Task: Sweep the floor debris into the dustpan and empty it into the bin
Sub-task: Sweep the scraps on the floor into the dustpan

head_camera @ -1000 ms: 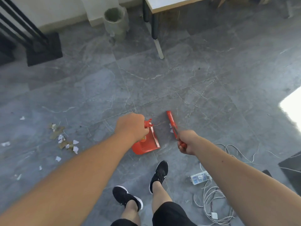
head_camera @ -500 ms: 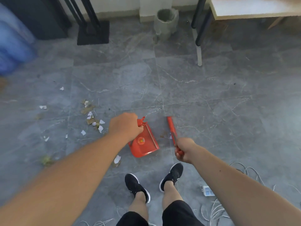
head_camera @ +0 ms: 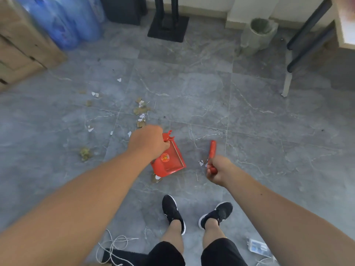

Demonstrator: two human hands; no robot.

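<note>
My left hand (head_camera: 147, 142) grips the handle of a small red dustpan (head_camera: 170, 163), held above the grey floor with its mouth toward my feet. A red hand brush (head_camera: 212, 150) sticks out forward from my right hand (head_camera: 219, 172), which is closed on its handle. Paper and cardboard scraps (head_camera: 141, 112) lie scattered on the tiles to the left of and beyond the dustpan. One scrap (head_camera: 156, 177) lies just below the pan's lip, and small white bits (head_camera: 201, 163) lie beside the brush. A grey round bin (head_camera: 259, 33) stands by the far wall.
Blue water bottles (head_camera: 67, 22) and cardboard boxes (head_camera: 21, 50) fill the far left. A black stand base (head_camera: 169, 27) sits by the wall. Table legs (head_camera: 305, 45) are at the far right. White cables (head_camera: 115, 244) and a power strip (head_camera: 257, 246) lie near my feet.
My view has swung to the left, so the debris now lies nearer the middle and the bottles and boxes have come into sight. Both hands keep their grip; the dustpan sits closer to the scraps.
</note>
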